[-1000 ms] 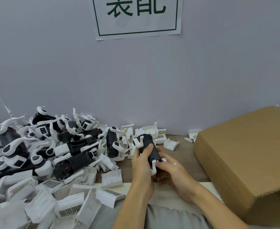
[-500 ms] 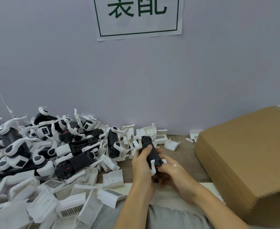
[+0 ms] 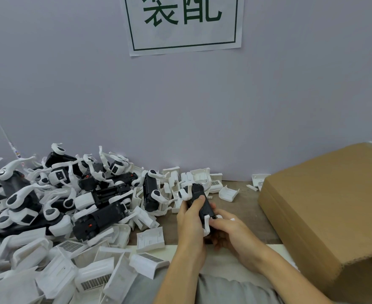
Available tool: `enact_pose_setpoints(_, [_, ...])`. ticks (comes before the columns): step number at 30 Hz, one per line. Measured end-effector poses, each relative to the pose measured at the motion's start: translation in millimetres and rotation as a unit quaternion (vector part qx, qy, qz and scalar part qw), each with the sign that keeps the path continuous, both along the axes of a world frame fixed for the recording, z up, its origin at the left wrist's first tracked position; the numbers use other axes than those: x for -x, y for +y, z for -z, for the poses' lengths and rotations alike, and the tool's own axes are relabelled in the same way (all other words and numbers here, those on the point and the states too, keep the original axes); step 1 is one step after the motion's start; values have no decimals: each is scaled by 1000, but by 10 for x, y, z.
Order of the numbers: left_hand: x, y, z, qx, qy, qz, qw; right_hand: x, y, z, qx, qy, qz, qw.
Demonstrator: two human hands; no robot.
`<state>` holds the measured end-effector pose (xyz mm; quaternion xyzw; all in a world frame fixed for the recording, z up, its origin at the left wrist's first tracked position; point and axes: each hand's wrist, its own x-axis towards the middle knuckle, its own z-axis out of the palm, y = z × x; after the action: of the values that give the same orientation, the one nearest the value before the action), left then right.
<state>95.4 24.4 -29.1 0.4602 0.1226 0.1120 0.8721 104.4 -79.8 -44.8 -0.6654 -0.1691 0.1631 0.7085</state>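
Note:
I hold a black plastic body with white legs (image 3: 199, 200) just above the wooden table, near its front edge. My left hand (image 3: 190, 222) grips the body from the left, fingers curled over its top. My right hand (image 3: 229, 229) grips its near end, the thumb and fingers closed around a white leg piece at the lower right. The underside of the body is hidden by my palms.
A heap of black-and-white assembled bodies (image 3: 97, 205) fills the left of the table. Loose white shell parts (image 3: 93, 266) lie in front of it and behind my hands. A large brown cardboard box (image 3: 325, 211) stands at the right. The grey wall carries a paper sign (image 3: 183, 23).
The held body has stayed in both hands and tilted slightly; my right hand's fingers have shifted a little along its near end. The heap and the box have not moved.

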Motion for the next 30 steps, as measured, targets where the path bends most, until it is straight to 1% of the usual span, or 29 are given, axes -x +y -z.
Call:
enact_pose_setpoints(5, [-15, 0, 2, 6, 4, -2, 1000, 2, 1, -9, -13, 10, -8, 1000])
enact_pose_setpoints(13, [-1, 15, -22, 9, 21, -2, 1000, 12, -6, -19, 3, 1, -9, 1000])
enact_pose_setpoints(19, [-19, -2, -4, 10, 6, -2, 1000, 32, 12, -60, -16, -1, 5, 1000])
enact_pose_setpoints(21, [-19, 7, -11, 47, 24, 4, 999, 39, 16, -66, -17, -2, 12, 1000])
enact_pose_setpoints(22, [-9, 12, -34, 88, 39, 10, 995, 36, 17, -63, -20, 1, 15, 1000])
enact_pose_setpoints(24, [1, 23, -49, 155, 54, 9, 986, 30, 26, -57, -33, 22, 30, 999])
enact_pose_setpoints(26, [3, 37, -37, 168, 69, -12, 983, 31, 27, -56, -38, 41, 55, 997])
enact_pose_setpoints(28, [-18, 47, -15, 144, 61, -27, 987, 20, 11, -64, -41, 43, 100, 993])
enact_pose_setpoints(30, [-45, 58, -13, 102, 56, -44, 992, 3, -27, -72, -55, 35, 147, 987])
